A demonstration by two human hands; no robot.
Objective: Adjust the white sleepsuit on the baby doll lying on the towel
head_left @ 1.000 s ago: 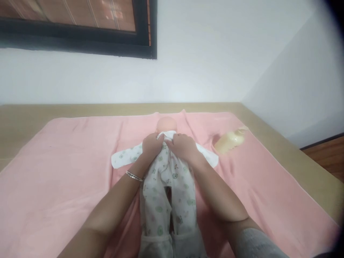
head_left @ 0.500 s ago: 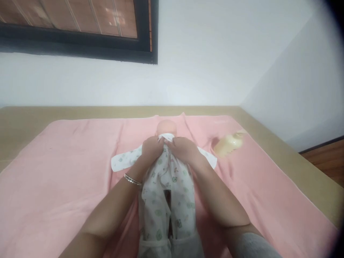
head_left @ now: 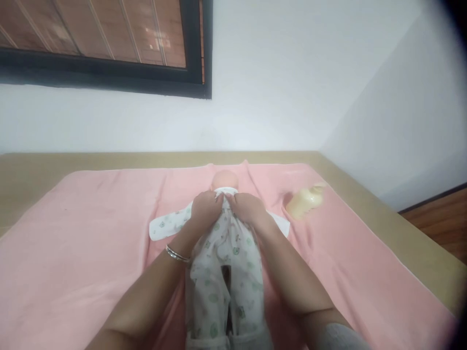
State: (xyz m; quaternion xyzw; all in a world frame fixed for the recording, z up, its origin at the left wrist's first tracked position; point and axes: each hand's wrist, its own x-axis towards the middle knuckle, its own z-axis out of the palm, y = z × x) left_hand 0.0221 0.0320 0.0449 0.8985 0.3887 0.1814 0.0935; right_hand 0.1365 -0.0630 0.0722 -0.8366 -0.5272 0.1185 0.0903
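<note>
A baby doll point(head_left: 225, 180) lies on its back with its head away from me, dressed in a white baby romper point(head_left: 226, 243) printed with small green and brown figures. Just below the collar, my left hand point(head_left: 207, 209) is closed on the romper's front. My right hand point(head_left: 248, 208) pinches the cloth right beside it, the thumbs almost meeting at the middle. Both sleeves stretch out sideways, and the legs run down toward me with a dark gap between them. Any fastener under my fingers is hidden.
The doll rests on a pink blanket point(head_left: 91, 253) spread over a tan surface point(head_left: 365, 214). A pale yellow pump bottle point(head_left: 304, 201) lies on its side to the right. Behind are a white wall point(head_left: 262, 97) and a dark-framed window point(head_left: 197, 73).
The whole view has shifted slightly, so things sit a little lower in the picture. My hands keep their grip on the romper at nearly the same spot.
</note>
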